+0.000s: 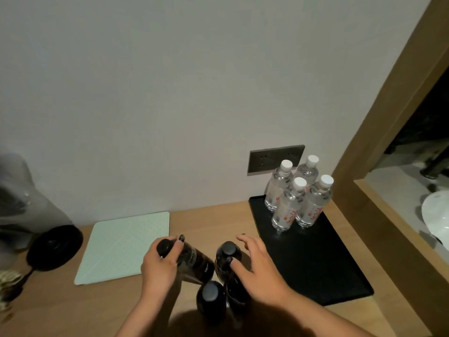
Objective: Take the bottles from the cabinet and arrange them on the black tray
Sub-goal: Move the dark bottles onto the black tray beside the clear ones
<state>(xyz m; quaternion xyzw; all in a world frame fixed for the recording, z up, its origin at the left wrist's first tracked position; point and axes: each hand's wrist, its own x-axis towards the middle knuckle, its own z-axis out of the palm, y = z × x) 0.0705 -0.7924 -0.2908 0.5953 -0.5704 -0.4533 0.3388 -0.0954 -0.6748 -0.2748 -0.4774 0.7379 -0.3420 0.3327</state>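
- Black tray [315, 263] lies on the right part of the wooden counter [109, 307], its far end close to the wall.
- Four clear water bottles [297, 195] with white caps stand upright in a tight cluster at the tray's far end, in front of a dark socket plate [264, 158].
- Three dark bottles sit just left of the tray, near the counter's front, none of them on it.
- Her left hand [159, 266] curls round the tilted dark bottle [189, 259], gripping it up near the cap, with the bottom end pointing right.
- Her right hand [260, 263] reaches over the upright dark bottle [227, 256]; the thumb touches its shoulder, while the fingers are spread and relaxed, not closed round it.
- Nearest dark bottle [211, 300] stands between the two forearms, untouched.
- Pale green folded cover [126, 244] lies flat to the left of the hands.
- Further left rests a round black disc [54, 246].
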